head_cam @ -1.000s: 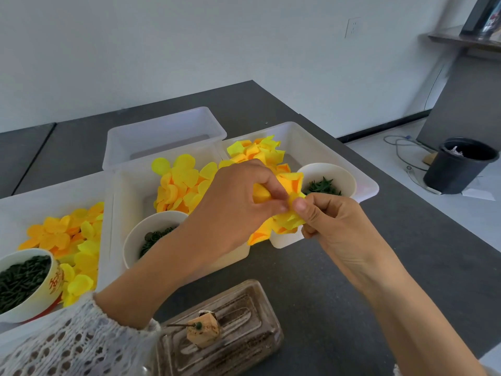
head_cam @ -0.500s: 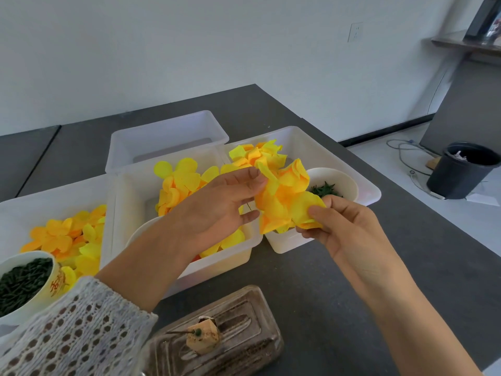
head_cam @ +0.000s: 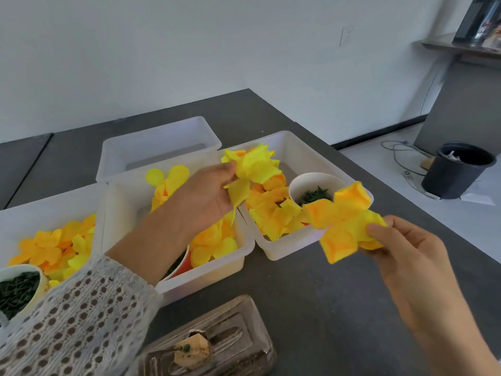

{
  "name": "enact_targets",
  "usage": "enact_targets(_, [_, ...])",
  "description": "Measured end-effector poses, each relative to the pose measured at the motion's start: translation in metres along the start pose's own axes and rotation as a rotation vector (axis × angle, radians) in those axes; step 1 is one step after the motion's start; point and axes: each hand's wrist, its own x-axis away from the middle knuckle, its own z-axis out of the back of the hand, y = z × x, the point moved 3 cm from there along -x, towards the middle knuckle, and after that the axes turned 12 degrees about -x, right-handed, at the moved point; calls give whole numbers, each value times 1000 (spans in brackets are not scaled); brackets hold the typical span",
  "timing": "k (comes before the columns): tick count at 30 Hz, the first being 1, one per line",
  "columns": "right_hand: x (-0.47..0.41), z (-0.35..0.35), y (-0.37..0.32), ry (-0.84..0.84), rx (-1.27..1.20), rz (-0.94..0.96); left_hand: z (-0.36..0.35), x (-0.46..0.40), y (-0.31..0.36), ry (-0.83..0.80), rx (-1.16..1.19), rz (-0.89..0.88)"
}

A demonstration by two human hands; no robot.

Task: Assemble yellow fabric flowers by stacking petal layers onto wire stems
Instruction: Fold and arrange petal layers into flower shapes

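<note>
My left hand [head_cam: 202,195] holds a bunch of yellow fabric petal layers [head_cam: 253,169] above the gap between two white bins. My right hand [head_cam: 406,249] pinches a single yellow-orange petal layer [head_cam: 343,221] in the air, just past the front right corner of the right bin [head_cam: 303,150]. More petal layers [head_cam: 273,213] lie in that bin beside a white cup of green pieces [head_cam: 315,192]. A wire stem with a green tip [head_cam: 179,348] sticks in a cork block [head_cam: 192,351] on a brown tray at the near edge.
The middle bin [head_cam: 130,202] holds round yellow petals and a cup. A left bin [head_cam: 48,213] holds orange-yellow petals and a cup of dark green pieces [head_cam: 16,290]. An empty bin [head_cam: 160,142] stands behind. The table's right edge drops to a floor with a black bucket [head_cam: 458,169].
My hands have pulled apart. The right hand drew one petal layer away to the right, and the left hand kept the rest of the bunch and lifted it back over the bins.
</note>
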Motion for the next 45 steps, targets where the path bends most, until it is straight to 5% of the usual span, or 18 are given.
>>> enact_targets(9, [2, 5, 14, -100, -129, -124, -9, -24, 2, -11, -264, 99])
enact_targets(17, [7, 10, 18, -82, -121, -150, -19, -35, -3, 141, -373, 159])
enact_targets(23, [10, 6, 23, -90, -87, -162, -15, -34, -6, 104, -666, -2])
enact_targets(26, [13, 0, 23, -119, -45, -138, -19, -19, 4, 177, -955, -318])
enact_targets(29, [14, -6, 26, -141, 11, -101, -35, 12, 9, -54, -999, -563])
enact_targets(34, [17, -25, 29, -181, -42, -69, -55, 49, -3, -388, -1114, -587])
enact_targets(45, [23, -53, 31, -176, -90, -89, -49, 59, -8, -244, -1474, -757])
